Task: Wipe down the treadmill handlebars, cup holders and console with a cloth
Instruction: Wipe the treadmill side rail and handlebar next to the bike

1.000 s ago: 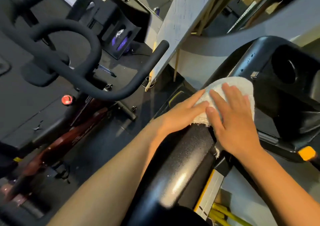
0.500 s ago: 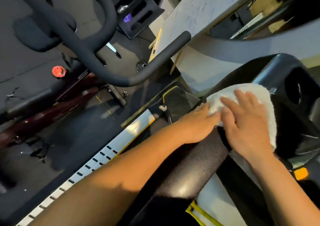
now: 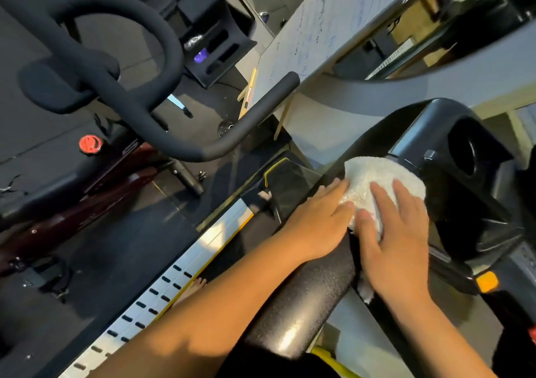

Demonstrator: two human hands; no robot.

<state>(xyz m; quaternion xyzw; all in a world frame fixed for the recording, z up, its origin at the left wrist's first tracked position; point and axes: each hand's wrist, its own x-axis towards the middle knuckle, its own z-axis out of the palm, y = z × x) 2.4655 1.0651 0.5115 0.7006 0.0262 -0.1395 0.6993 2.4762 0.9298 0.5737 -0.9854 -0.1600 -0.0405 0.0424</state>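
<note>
Our left hand (image 3: 319, 222) and right hand (image 3: 398, 241) press flat, fingers straight, gripping nothing, on white cloth (image 3: 377, 174) draped over black handlebar (image 3: 313, 299); cup holder (image 3: 464, 153) just beyond.

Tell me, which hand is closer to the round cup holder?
Right. The right hand presses the cloth just short of the cup holder; the left hand touches the cloth's other edge, farther away.

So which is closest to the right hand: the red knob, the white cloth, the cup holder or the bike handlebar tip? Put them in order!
In the head view:
1. white cloth, under the right hand, touching it.
2. cup holder, just ahead on the right.
3. bike handlebar tip, farther off, up to the left.
4. red knob, far left.
</note>
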